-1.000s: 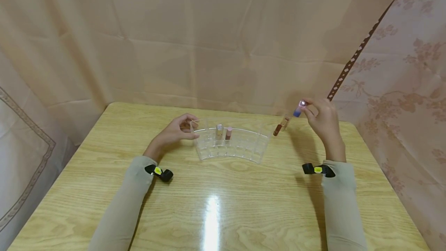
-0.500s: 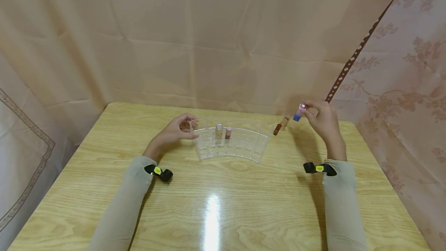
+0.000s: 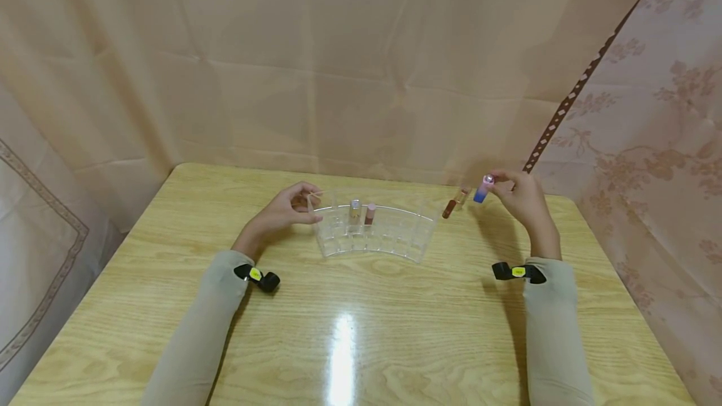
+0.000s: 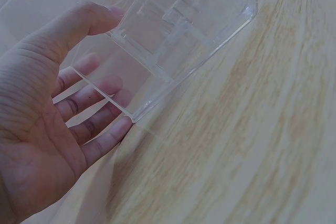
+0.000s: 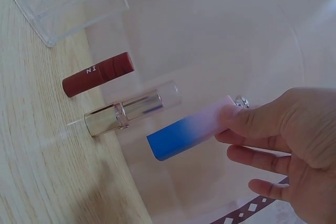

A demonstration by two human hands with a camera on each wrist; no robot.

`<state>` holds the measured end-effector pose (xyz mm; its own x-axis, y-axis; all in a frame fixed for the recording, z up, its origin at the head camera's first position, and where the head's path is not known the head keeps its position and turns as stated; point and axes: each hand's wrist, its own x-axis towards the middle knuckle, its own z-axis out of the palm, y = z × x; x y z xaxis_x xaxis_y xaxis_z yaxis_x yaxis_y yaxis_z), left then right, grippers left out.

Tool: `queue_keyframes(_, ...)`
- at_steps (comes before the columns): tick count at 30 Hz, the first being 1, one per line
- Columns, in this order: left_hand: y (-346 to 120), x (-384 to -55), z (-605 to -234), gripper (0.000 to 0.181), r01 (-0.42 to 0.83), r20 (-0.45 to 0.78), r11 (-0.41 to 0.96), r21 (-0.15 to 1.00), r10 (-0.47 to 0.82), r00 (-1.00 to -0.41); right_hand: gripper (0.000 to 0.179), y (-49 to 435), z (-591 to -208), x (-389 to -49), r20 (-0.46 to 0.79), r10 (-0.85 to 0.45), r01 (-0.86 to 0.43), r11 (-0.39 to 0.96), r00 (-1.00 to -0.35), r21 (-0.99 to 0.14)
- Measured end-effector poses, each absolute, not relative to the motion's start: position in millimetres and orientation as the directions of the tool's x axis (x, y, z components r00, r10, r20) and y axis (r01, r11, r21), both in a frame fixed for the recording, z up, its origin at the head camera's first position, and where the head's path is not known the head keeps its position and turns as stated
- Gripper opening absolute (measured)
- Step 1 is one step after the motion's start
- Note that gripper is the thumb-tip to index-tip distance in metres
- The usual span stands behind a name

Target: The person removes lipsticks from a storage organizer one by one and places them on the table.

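My left hand (image 3: 289,207) grips the left end of a clear acrylic lipstick organizer (image 3: 395,240), thumb on one side and fingers spread behind its end wall (image 4: 89,83). Two lipsticks stand upright in its back row: a gold one with a silvery top (image 3: 355,210) and a pink-and-brown one (image 3: 370,213). My right hand (image 3: 521,196) pinches a blue-to-pink lipstick (image 5: 191,128) near its jewelled end, blue end slanting down, above the table's back right. Just left of it, a dark red lipstick (image 5: 98,74) and a gold lipstick with clear ends (image 5: 123,113) stand side by side.
The wood-grain table (image 3: 271,343) carries a bright light reflection at the front middle. Behind it hangs a beige curtain (image 3: 361,80), and a floral cloth (image 3: 648,143) closes off the right side. Each sleeve bears a black wrist camera (image 3: 510,271).
My right hand has lowered slightly with the blue-and-pink lipstick, which now hangs closer to the table. My left hand and the organizer have stayed in place.
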<state>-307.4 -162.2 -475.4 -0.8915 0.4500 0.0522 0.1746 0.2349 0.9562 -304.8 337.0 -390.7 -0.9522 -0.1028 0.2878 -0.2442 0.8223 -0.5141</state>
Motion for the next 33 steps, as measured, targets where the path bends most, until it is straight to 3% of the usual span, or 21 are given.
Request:
queue_keyframes(17,-162,-308,-475,0.055,0.158,0.04,0.235,0.959,0.439,-0.897,0.025,338,-405,-312,0.238,-0.169,-0.282,0.744,-0.957,-0.606)
queue_keyframes(33,-161,-308,-475,0.056,0.144,0.023,0.245,0.959,0.437,-0.899,0.025,340,-412,-315,0.21,-0.182,-0.274,0.744,-0.961,-0.609)
